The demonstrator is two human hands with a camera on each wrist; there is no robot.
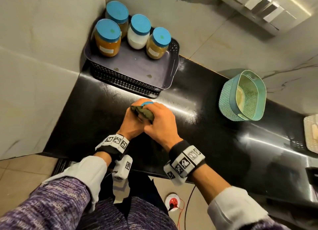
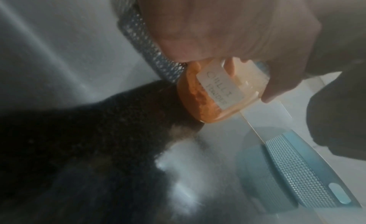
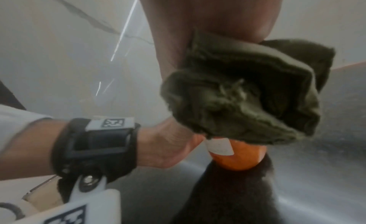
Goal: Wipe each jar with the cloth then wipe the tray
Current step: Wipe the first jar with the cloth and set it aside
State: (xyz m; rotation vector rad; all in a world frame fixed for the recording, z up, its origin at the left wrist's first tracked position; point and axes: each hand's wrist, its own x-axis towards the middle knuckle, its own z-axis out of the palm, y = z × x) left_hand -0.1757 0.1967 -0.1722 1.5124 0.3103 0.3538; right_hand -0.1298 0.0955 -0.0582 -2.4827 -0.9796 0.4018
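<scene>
My left hand [image 1: 132, 121] grips a blue-lidded jar of orange powder [image 2: 210, 92] standing on the black counter [image 1: 96, 112] in front of the tray. Its white label reads chilli powder. Only the lid [image 1: 146, 102] of this jar shows in the head view. My right hand [image 1: 160, 121] holds a bunched dark green cloth [image 1: 143, 113] against the jar's upper side; the cloth [image 3: 243, 92] covers the jar [image 3: 239, 157] down to the label. The dark purple tray [image 1: 137, 64] sits in the corner with several blue-lidded jars [image 1: 107, 38] along its far side.
A teal mesh basket [image 1: 244, 95] stands on the counter to the right. A pale mat [image 1: 311, 133] lies at the right edge. Marble walls close in the corner behind and left of the tray. Two small stains mark the tray floor near its front.
</scene>
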